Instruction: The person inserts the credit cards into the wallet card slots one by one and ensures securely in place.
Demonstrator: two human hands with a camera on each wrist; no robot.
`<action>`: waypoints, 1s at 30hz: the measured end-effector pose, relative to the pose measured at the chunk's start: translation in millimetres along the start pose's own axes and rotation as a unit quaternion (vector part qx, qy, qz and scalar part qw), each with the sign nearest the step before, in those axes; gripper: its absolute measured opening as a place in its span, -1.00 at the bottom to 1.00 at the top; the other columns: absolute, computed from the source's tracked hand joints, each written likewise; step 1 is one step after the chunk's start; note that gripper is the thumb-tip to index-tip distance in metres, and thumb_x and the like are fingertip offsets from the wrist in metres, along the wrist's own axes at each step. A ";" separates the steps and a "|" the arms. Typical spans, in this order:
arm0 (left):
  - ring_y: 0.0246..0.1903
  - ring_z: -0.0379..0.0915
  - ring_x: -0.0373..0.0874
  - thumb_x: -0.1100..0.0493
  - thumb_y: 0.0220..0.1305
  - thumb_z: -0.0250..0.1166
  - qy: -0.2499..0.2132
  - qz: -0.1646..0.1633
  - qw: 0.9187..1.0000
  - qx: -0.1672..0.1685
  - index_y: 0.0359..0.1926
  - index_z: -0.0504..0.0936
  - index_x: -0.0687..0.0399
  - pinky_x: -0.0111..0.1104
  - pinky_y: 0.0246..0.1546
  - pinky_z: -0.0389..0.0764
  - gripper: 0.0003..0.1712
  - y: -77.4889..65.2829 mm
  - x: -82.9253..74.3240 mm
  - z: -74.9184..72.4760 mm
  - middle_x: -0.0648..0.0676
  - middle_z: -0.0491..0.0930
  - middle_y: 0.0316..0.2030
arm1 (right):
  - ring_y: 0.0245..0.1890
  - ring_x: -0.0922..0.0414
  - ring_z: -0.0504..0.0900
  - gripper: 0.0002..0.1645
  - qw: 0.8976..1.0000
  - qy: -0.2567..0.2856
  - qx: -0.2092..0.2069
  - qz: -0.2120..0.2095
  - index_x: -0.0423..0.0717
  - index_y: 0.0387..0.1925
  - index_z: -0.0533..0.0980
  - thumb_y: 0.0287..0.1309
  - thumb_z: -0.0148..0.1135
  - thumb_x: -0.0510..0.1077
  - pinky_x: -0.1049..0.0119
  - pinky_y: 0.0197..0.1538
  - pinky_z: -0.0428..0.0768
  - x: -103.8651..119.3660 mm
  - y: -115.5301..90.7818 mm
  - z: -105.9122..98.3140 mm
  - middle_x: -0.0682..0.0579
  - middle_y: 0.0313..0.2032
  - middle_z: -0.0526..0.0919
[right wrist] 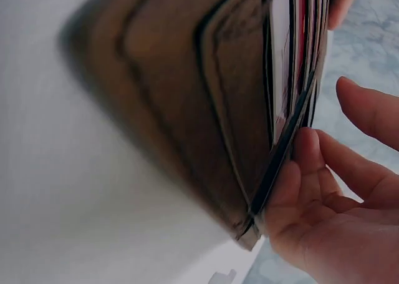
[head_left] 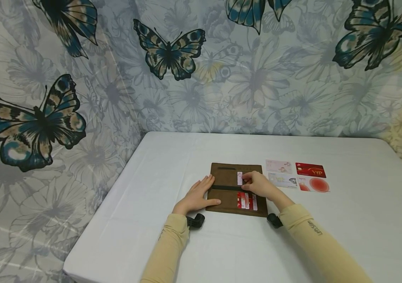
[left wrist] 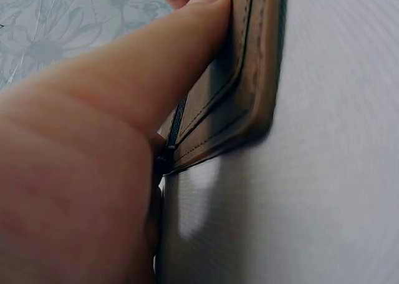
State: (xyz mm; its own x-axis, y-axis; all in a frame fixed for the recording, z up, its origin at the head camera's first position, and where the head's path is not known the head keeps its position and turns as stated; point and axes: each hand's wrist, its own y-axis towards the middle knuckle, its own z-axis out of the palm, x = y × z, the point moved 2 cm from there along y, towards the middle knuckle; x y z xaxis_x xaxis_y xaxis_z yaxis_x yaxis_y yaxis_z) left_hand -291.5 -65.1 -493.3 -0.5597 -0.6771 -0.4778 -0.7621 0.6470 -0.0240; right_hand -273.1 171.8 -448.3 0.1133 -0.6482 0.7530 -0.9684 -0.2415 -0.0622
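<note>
plainly, left hand [head_left: 196, 197] spreads over the wallet's [head_left: 225, 179] left edge, table [head_left: 158, 173] stretching beyond, right hand [head_left: 260, 185] loosely bent, unclenched.

Head view bright, evenly lit, mostly crisp; soft shadow on the smooth white table [head_left: 229, 251] beside the pale yellow right sleeve [head_left: 323, 239]. Blue-grey floral butterfly-print wall covering [head_left: 257, 90] turns yellowish far right. Left wrist view dimmer: grey shadow and pale patch below the brown stitched wallet [left wrist: 246, 103]. Right wrist view: wallet's near corner blurs.
</note>
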 end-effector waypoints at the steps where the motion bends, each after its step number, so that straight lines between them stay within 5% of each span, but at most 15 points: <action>1: 0.38 -0.36 -0.18 -0.29 0.17 0.17 -0.002 0.000 1.000 0.000 0.44 -0.11 0.11 -0.27 0.33 -0.30 0.05 -0.2 -0.2 -0.1 0.04 -0.20 0.43 | -0.32 0.06 0.43 -0.57 1.000 -0.001 0.002 0.000 -0.52 -0.02 0.44 0.07 0.21 -0.34 0.26 -0.26 0.47 0.1 0.5 0.8 -0.10 -0.34 0.51; 30: 0.38 -0.37 -0.20 -0.31 0.17 0.16 -0.004 -0.006 1.000 0.004 0.45 -0.13 0.07 -0.29 0.33 -0.30 0.05 0.5 1.6 -0.5 0.01 -0.22 0.43 | -0.30 0.04 0.43 -0.56 1.000 -0.022 -0.003 -0.015 -0.49 -0.01 0.45 0.06 0.22 -0.34 0.21 -0.25 0.47 -0.4 2.8 8.3 -0.14 -0.29 0.47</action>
State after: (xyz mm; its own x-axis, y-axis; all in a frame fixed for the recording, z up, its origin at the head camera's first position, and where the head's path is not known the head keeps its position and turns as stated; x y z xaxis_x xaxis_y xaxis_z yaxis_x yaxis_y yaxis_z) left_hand -292.9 -66.0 -493.7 -0.5481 -0.6820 -0.4842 -0.7663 0.6414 -0.0361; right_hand -274.1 165.4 -454.1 0.1511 -0.6723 0.7247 -0.9658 -0.2568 -0.0368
